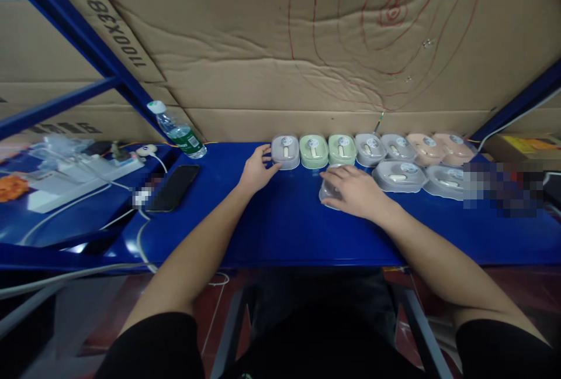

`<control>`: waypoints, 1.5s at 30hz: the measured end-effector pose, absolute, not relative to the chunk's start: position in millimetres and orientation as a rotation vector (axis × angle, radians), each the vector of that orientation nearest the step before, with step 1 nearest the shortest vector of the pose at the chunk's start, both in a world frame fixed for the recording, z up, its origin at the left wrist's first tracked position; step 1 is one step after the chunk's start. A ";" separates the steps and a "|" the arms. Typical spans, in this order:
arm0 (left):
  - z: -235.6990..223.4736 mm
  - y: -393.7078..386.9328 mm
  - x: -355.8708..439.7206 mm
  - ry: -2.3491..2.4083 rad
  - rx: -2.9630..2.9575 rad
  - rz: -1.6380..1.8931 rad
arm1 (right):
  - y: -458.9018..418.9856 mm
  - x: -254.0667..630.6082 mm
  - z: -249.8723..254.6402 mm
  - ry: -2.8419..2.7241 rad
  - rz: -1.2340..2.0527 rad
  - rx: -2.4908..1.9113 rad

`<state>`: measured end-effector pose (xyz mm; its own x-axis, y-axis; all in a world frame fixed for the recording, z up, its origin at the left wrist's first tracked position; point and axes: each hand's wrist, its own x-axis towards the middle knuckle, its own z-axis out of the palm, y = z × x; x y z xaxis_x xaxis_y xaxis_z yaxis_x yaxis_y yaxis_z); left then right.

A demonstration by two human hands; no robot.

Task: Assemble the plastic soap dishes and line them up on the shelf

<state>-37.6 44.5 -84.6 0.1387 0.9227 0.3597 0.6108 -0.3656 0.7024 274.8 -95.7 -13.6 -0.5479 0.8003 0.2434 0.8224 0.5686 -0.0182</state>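
Observation:
On the blue table stands a row of small lidded plastic boxes with clear covers, round stickers and a pale oblong piece on top. At the row's left end is a grey box (285, 152). My left hand (258, 169) rests against its left side, fingers apart and slightly bent. Two green boxes, the left green box (314, 151) and the right green box (342, 150), stand beside it. In front of the row, my right hand (356, 190) is closed over another grey box (328, 193), hiding much of it. Further right are more grey boxes (400, 176) and pink boxes (453, 148).
A water bottle (182, 131) leans at the back left. Nearby lie a black phone (174, 188), a white power strip (83, 180) and cables. Behind rises a cardboard wall (245, 45) with red rings drawn on it. A yellow-topped carton (532, 148) sits at right.

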 end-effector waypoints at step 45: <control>-25.6 38.2 -137.7 1.755 2.370 0.702 | -81.1 297.4 -9.4 -2.585 0.093 -1.180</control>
<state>-137.7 38.2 -25.6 0.2251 0.9278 0.2975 0.8769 -0.3260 0.3531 297.4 -81.1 -9.4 -0.6188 0.7478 0.2404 0.7285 0.6608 -0.1804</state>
